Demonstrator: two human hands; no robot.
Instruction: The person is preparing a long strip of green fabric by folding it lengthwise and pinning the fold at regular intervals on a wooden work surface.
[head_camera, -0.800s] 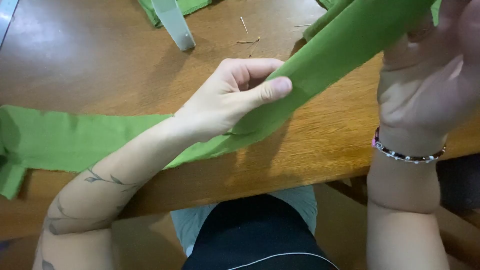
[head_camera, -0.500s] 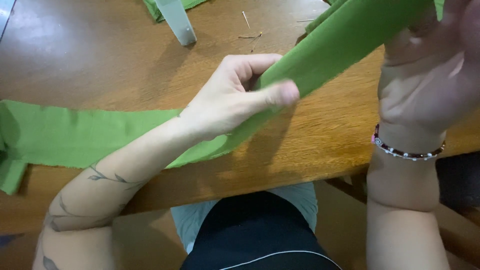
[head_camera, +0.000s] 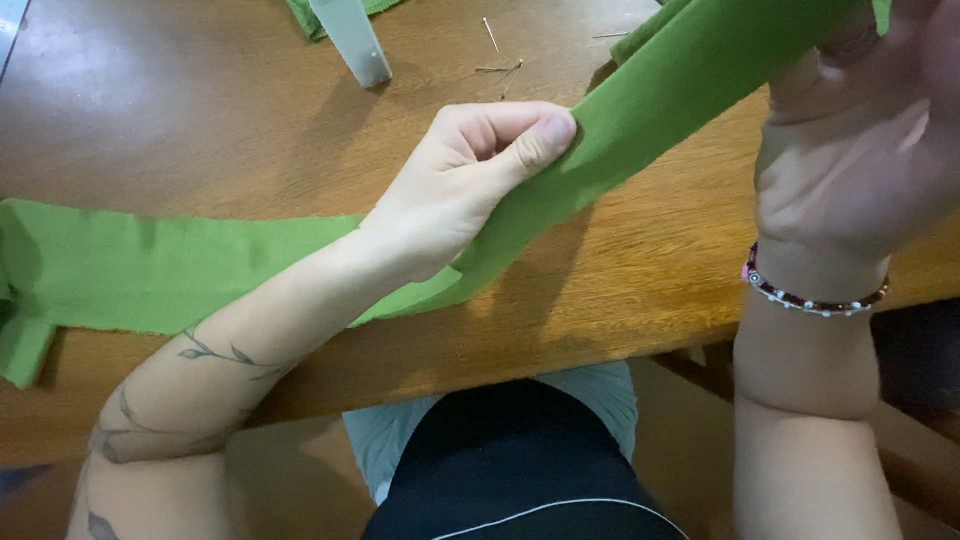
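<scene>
The green fabric strip (head_camera: 640, 120) ran diagonally from the wooden table (head_camera: 200, 120) up to the right, pinched mid-length by the left hand (head_camera: 470, 180), its upper end clasped in the raised right hand (head_camera: 860, 150).

Wooden table (head_camera: 200, 130), loose pins (head_camera: 500, 60), pale grey blade-like tool (head_camera: 350, 40) at far edge.

No packages, labels, signs or screens in view.
</scene>
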